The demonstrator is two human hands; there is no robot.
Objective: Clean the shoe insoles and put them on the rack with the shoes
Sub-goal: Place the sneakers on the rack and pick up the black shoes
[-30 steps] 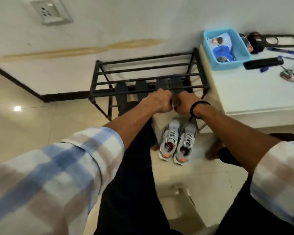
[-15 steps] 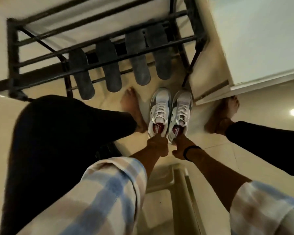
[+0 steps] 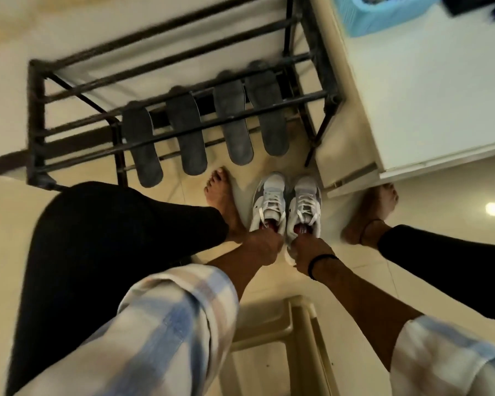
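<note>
A glossy cream tiled floor (image 3: 352, 284) beside a pale wall, seen from above; the black metal rack (image 3: 35, 115) serves as landmark. Four dark insoles (image 3: 189, 130) lean in a row on the rack's lower bars, toes down toward the floor, probably so that air reaches both faces while they dry. Two white-and-grey shoes (image 3: 272, 195) stand side by side on the floor just in front of the rack's right end, heels toward the person, which puts the heel collars within easy reach. The left hand (image 3: 262, 247) grasps the heel of the left shoe, fingers curled over its rim; the right hand (image 3: 309, 252), a black band at its wrist, appears to pinch the heel of the right shoe (image 3: 305, 201) likewise, though blur hides the fingertips. The paired grip suggests both shoes are about to be lifted together onto the rack. Two bare feet rest on the floor, one either side of the shoes. Right of the rack stands a white table (image 3: 412, 110) bearing one blue basket (image 3: 383, 15); nearer the person than the shoes, one beige plastic stool (image 3: 300, 324).
</note>
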